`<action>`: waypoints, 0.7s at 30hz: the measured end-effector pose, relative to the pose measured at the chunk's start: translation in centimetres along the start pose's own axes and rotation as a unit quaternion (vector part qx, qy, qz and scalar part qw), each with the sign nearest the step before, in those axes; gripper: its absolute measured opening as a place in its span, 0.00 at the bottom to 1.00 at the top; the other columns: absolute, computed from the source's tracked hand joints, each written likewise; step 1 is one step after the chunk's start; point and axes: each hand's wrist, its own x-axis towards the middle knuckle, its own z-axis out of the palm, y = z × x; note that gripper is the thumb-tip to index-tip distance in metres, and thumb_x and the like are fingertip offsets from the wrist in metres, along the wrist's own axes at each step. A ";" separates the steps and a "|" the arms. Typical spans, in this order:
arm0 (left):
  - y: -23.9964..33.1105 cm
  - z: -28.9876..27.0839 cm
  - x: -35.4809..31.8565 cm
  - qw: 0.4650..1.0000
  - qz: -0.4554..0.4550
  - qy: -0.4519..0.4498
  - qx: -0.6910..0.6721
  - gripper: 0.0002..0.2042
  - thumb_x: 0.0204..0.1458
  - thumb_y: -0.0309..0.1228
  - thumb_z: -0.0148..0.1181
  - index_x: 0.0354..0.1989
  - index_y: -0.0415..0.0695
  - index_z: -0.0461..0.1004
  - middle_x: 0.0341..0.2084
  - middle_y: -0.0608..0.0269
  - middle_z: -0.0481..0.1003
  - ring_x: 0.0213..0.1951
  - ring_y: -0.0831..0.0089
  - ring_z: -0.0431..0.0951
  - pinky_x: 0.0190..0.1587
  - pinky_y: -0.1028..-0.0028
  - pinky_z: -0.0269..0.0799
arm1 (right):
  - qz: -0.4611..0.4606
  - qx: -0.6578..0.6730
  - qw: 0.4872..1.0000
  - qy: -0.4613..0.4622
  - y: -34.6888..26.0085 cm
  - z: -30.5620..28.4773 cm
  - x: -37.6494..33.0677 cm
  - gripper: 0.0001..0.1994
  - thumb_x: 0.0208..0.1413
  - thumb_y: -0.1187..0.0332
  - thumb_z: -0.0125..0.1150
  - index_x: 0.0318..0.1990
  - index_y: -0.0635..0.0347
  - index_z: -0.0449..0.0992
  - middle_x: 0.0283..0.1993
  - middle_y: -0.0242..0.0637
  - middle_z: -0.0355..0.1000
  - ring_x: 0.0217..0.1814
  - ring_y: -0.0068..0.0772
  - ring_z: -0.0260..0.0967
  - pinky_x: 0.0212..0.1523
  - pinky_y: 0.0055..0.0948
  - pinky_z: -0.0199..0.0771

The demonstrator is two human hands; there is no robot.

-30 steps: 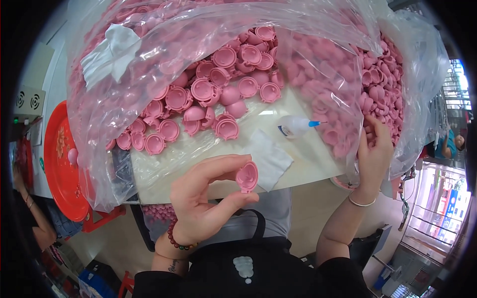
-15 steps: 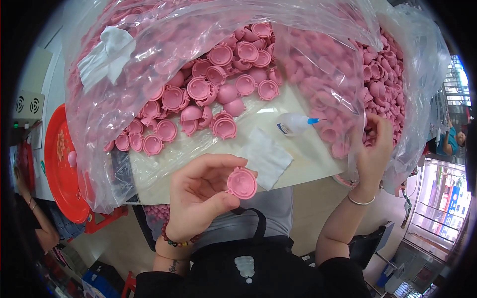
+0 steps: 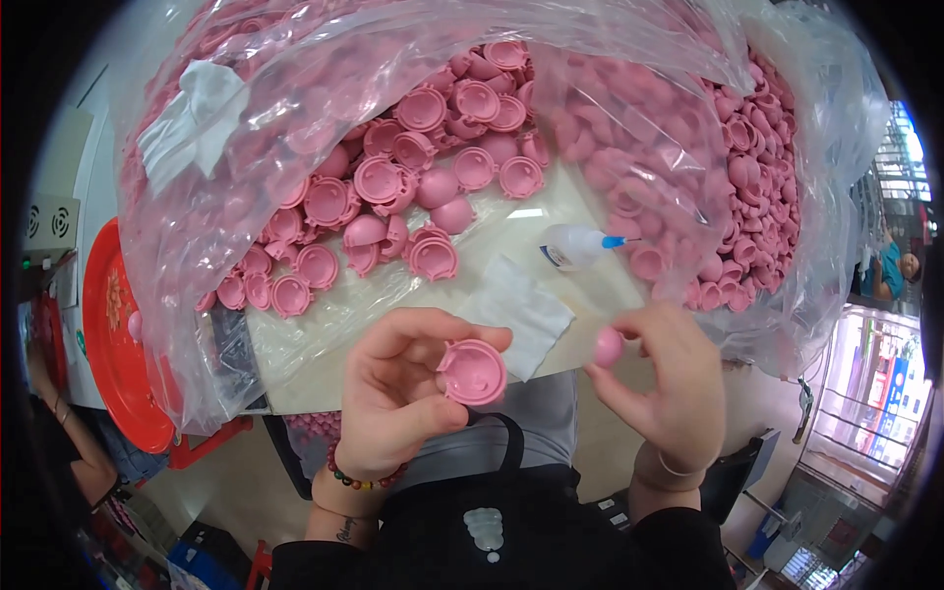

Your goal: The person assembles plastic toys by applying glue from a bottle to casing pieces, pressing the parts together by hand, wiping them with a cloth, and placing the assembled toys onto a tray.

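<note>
My left hand [image 3: 388, 383] pinches a pink round plastic shell [image 3: 478, 374] by its edge, its hollow side facing up toward me. Between the thumb and fingers of my right hand [image 3: 674, 379] is a smaller pink rounded piece [image 3: 609, 347], its smooth domed side showing. The two pieces are apart, both near the front edge of the table. Just beyond them a white cloth [image 3: 521, 310] lies on the tabletop. A white squeeze bottle [image 3: 573, 246] with a blue needle tip lies behind the cloth, the tip pointing right.
Pink shells [image 3: 379, 182] spill from a clear plastic bag across the back left; smaller pink pieces [image 3: 752, 197] fill another bag at right. A second white cloth [image 3: 197, 123] rests on the left bag. Farther left are a red tray [image 3: 113, 334] and another person's arm [image 3: 79, 438].
My right hand has come out of the right-hand bag with a small rounded piece and moved left toward my left hand. The shell in my left hand has turned slightly.
</note>
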 end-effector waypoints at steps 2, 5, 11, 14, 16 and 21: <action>0.0 0.2 -0.1 0.991 0.061 0.042 0.107 0.29 0.35 0.32 0.69 0.45 0.37 0.61 0.39 0.46 0.71 0.33 0.68 0.76 0.32 0.75 0.74 | -0.009 -0.031 0.999 -0.028 0.8 0.9 0.1 0.13 0.32 0.71 0.65 0.29 0.61 0.69 0.26 0.32 0.64 0.24 0.24 0.59 0.21 0.19 0.57; 0.1 0.6 0.0 0.982 0.065 0.074 0.160 0.30 0.33 0.34 0.70 0.44 0.36 0.62 0.38 0.48 0.71 0.35 0.70 0.75 0.31 0.75 0.75 | 0.030 -0.061 0.996 -0.056 1.0 0.7 0.2 0.15 0.33 0.72 0.64 0.33 0.62 0.71 0.29 0.35 0.65 0.26 0.28 0.62 0.23 0.22 0.61; 0.3 0.1 0.4 0.983 0.086 -0.019 0.162 0.25 0.36 0.15 0.63 0.46 0.32 0.62 0.41 0.50 0.69 0.48 0.63 0.70 0.49 0.69 0.67 | -0.029 0.046 0.998 -0.025 2.3 0.8 0.1 0.20 0.35 0.77 0.62 0.41 0.62 0.71 0.34 0.36 0.64 0.27 0.29 0.62 0.24 0.23 0.61; 0.1 0.8 0.4 0.976 0.064 0.061 0.199 0.30 0.32 0.33 0.71 0.43 0.34 0.62 0.38 0.52 0.71 0.43 0.67 0.72 0.45 0.75 0.67 | -0.106 0.024 0.993 -0.048 2.9 0.7 0.2 0.19 0.36 0.79 0.61 0.41 0.62 0.71 0.35 0.36 0.65 0.28 0.28 0.62 0.24 0.22 0.61; 0.1 0.7 0.3 0.975 0.067 0.059 0.202 0.29 0.32 0.33 0.71 0.42 0.34 0.63 0.38 0.52 0.71 0.43 0.66 0.73 0.44 0.75 0.68 | -0.002 -0.008 0.997 -0.076 2.1 0.3 0.2 0.19 0.36 0.80 0.60 0.41 0.63 0.71 0.36 0.37 0.65 0.29 0.28 0.62 0.25 0.22 0.62; 0.4 0.8 0.4 0.977 0.056 0.041 0.202 0.29 0.32 0.32 0.71 0.41 0.34 0.63 0.37 0.51 0.71 0.43 0.66 0.73 0.44 0.75 0.68 | -0.008 0.039 0.998 -0.046 2.5 0.1 0.1 0.18 0.35 0.78 0.62 0.40 0.63 0.71 0.35 0.36 0.65 0.27 0.26 0.62 0.23 0.20 0.60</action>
